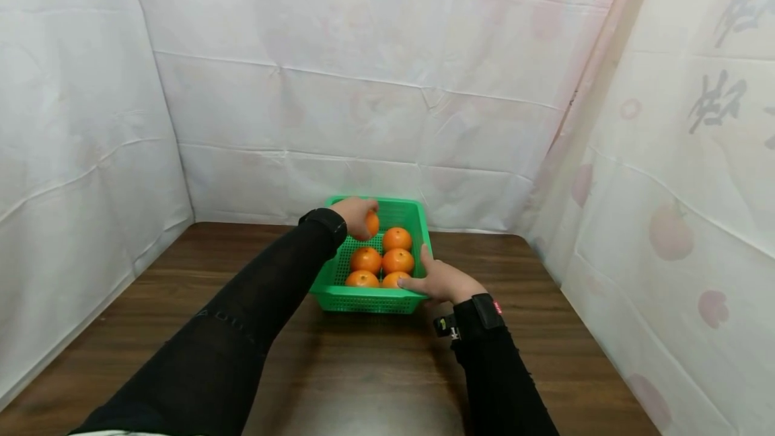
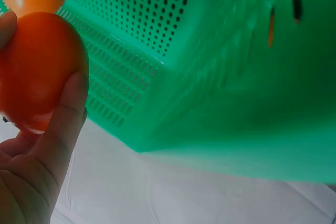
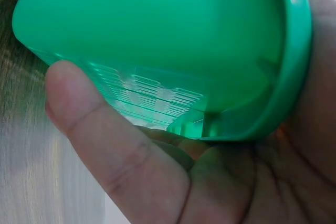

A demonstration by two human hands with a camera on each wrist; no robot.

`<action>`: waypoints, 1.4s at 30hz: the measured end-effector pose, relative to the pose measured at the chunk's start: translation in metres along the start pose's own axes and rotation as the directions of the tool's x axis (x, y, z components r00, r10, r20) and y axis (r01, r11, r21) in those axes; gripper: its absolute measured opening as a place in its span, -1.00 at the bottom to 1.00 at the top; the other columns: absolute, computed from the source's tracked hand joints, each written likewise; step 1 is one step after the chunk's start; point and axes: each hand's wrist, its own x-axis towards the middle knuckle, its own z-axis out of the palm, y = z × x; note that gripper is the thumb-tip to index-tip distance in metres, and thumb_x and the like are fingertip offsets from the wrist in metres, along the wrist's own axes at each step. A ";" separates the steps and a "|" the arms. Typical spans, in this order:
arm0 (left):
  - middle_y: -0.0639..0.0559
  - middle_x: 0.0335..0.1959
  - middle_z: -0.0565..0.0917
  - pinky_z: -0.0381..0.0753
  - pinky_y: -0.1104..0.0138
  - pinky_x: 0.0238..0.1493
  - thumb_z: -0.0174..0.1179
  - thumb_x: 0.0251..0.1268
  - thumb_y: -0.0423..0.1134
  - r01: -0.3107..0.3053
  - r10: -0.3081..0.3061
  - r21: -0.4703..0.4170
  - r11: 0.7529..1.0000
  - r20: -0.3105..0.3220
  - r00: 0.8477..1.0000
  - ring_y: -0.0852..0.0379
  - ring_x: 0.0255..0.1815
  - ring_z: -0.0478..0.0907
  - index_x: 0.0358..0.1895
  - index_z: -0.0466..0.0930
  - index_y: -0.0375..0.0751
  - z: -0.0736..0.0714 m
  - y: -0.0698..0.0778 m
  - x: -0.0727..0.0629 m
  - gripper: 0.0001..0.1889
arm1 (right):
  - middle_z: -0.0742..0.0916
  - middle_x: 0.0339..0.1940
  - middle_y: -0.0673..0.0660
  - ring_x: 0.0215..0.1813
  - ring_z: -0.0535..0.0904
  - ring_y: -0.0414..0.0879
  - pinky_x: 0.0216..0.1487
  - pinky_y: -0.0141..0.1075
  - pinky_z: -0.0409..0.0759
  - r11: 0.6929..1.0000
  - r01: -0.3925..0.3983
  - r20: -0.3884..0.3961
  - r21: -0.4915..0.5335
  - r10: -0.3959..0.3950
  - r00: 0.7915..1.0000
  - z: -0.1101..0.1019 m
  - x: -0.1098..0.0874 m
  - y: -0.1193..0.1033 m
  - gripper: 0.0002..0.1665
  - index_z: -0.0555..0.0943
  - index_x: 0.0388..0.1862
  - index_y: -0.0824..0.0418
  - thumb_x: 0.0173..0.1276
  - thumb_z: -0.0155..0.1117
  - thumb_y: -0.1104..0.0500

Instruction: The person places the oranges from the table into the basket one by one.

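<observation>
A green plastic basket (image 1: 363,301) with perforated walls stands on the table. Inside it, several oranges (image 1: 397,262) sit in its near and right part. My left hand (image 1: 354,214) holds one orange (image 1: 373,223) over the far left of the basket. In the left wrist view, fingers (image 2: 63,114) curl against that glossy orange (image 2: 42,72), beside the basket's wall. My right hand (image 1: 449,281) grips the near right corner of the basket. The right wrist view shows the rim (image 3: 296,40) in the crook of the hand, with fingers below it outside the wall.
The dark wooden table (image 1: 363,362) extends in front of and to both sides of the basket. White sheeting (image 1: 363,113) closes off the back, just behind the basket, and both sides. A printed curtain (image 1: 654,234) hangs on the right.
</observation>
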 end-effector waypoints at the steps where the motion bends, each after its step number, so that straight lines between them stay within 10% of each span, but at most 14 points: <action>1: -0.08 0.07 0.69 0.63 0.17 -0.13 0.48 0.24 -0.18 -0.001 0.001 -0.002 1.000 0.000 1.000 -0.04 -0.11 0.60 0.42 0.48 0.00 0.000 0.001 0.000 -0.34 | 0.27 0.73 0.36 0.00 0.83 0.08 0.46 0.15 0.51 1.000 0.001 -0.001 -0.005 -0.001 1.000 0.000 0.000 0.000 0.41 -0.40 0.81 -0.01 0.44 0.28 -0.47; 16: -0.08 0.14 0.64 0.65 0.14 -0.04 0.47 0.35 -0.07 0.062 -0.061 -0.011 0.998 0.037 0.997 -0.04 -0.04 0.60 0.43 0.52 -0.04 0.004 0.016 -0.002 -0.39 | 0.54 0.55 0.38 -0.14 0.83 0.05 0.37 0.10 0.58 0.999 0.002 -0.001 -0.038 -0.002 1.000 -0.001 0.000 -0.001 0.41 -0.41 0.80 -0.03 0.43 0.25 -0.51; 42: -0.13 0.35 0.66 0.64 0.03 0.32 0.38 0.49 -0.06 -0.013 0.000 0.160 0.987 0.081 0.997 -0.10 0.30 0.64 0.59 0.39 -0.09 0.026 0.013 0.014 -0.31 | 0.33 0.70 0.38 -0.06 0.82 0.09 0.45 0.13 0.52 1.000 0.003 -0.001 -0.008 -0.003 1.000 -0.001 -0.001 -0.003 0.39 -0.39 0.81 -0.03 0.46 0.28 -0.46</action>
